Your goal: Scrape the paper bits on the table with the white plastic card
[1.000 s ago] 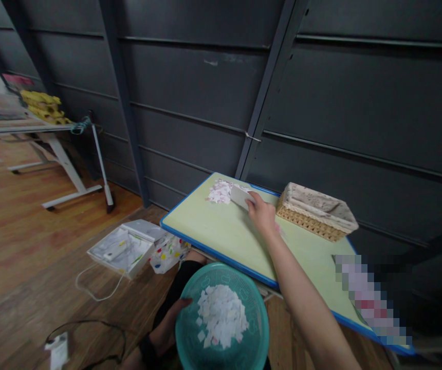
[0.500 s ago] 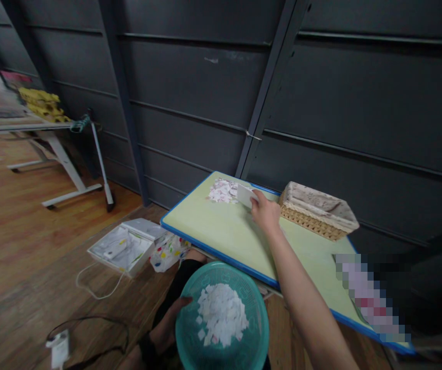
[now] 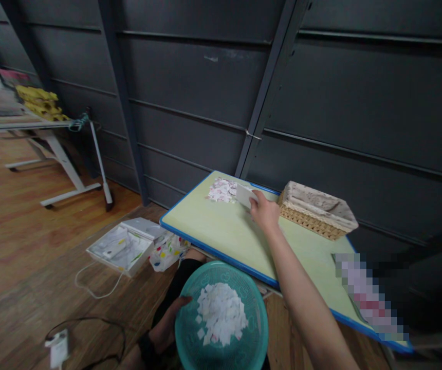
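Note:
My left hand [image 3: 172, 321] grips the rim of a round green plastic basket [image 3: 257, 318], held low in front of me. Inside it lies a heap of small white paper pieces [image 3: 222, 313]. Over the table, my right hand [image 3: 264, 209] pinches a flat white card [image 3: 245, 196], which tilts toward a pile of paper scraps [image 3: 222, 189] with reddish marks. That pile lies near the far left corner of the yellow-green tabletop [image 3: 209, 221] with its blue edge. The card's far edge reaches the right side of the pile; whether it touches the scraps I cannot tell.
A lined wicker basket [image 3: 313, 218] stands at the tabletop's back right. A blurred-out item [image 3: 371, 300] lies at the right end. On the floor to the left are an open white box [image 3: 123, 249], a dotted plastic bag [image 3: 169, 252] and a cable with a white adapter [image 3: 58, 349].
Almost nothing differs. The view has shifted very slightly, and both hands keep their hold on the card and the green basket.

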`<control>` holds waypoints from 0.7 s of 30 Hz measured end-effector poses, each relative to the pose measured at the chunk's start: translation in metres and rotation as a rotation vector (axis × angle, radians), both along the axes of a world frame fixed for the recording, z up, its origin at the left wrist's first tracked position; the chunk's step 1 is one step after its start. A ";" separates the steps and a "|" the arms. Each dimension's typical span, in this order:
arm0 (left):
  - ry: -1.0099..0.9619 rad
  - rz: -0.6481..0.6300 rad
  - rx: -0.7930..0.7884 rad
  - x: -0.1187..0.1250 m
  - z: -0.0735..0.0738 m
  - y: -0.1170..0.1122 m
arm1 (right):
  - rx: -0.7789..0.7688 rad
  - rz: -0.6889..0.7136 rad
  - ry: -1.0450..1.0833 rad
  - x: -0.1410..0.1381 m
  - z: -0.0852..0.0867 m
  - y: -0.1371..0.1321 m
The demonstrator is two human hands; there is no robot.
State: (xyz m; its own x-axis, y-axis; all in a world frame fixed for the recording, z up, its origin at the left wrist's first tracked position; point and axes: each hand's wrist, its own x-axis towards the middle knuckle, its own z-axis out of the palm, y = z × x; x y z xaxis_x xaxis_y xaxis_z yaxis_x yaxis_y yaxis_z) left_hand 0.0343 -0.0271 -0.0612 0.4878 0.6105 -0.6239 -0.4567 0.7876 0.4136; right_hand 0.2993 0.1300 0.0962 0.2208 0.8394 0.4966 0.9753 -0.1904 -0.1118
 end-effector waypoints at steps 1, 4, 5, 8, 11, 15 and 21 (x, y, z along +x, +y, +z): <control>0.008 0.008 -0.003 0.000 0.001 0.000 | 0.017 0.015 0.004 -0.001 -0.001 0.001; 0.016 0.009 -0.011 0.000 0.002 0.000 | 0.043 0.055 0.012 -0.003 -0.005 0.002; 0.010 0.009 -0.011 0.000 0.001 0.000 | 0.041 0.067 0.013 -0.003 -0.005 0.002; -0.009 0.012 0.002 0.000 -0.002 0.000 | 0.021 0.097 0.016 -0.004 -0.007 0.002; -0.007 0.028 0.015 0.000 -0.005 -0.001 | 0.031 0.097 0.034 -0.003 -0.006 0.002; -0.018 0.038 0.019 0.001 -0.009 -0.002 | 0.062 0.072 0.059 -0.002 -0.005 0.001; -0.020 0.008 0.013 -0.002 -0.015 0.001 | 0.065 0.092 0.088 0.000 -0.003 0.002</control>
State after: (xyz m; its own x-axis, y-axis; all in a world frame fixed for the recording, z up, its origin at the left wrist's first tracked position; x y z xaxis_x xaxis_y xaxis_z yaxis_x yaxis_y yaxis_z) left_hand 0.0323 -0.0265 -0.0758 0.4954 0.6227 -0.6057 -0.4715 0.7784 0.4146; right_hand 0.2995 0.1317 0.0928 0.1890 0.8249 0.5327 0.9743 -0.0899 -0.2064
